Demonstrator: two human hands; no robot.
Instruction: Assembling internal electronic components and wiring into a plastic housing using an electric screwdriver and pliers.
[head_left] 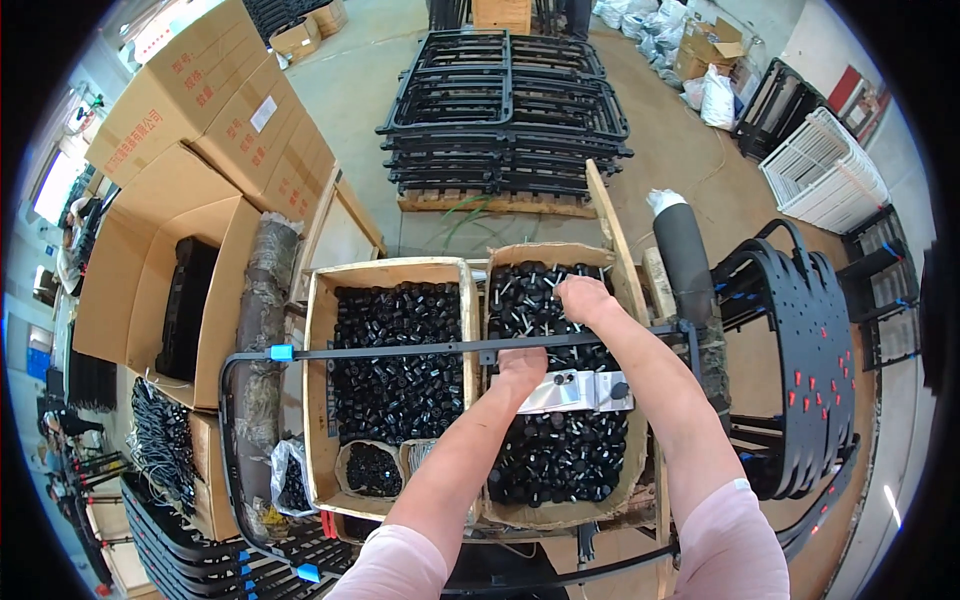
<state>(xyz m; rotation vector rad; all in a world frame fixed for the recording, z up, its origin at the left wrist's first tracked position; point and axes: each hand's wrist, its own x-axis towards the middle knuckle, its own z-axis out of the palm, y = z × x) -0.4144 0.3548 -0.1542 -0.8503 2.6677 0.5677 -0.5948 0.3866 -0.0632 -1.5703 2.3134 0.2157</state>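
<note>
1. My right hand [586, 299] seems to be picking among studded knobs [560, 455] in the bin [545, 516]; I can't tell its pinch.
2. My left hand [522, 369] is at the frame bar [400, 350], grip hidden.
3. Lifting 1 calls for closed fingertips.

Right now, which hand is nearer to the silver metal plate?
Left. The left hand is at the upper-left edge of the silver metal plate, near the black bar; the right hand is farther away, beyond the bar, at the black-headed bolts.

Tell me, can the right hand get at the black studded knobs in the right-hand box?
Probably yes: the right hand is right at the black studded knobs, beyond the crossbar, with nothing visible covering those beside it.
</note>
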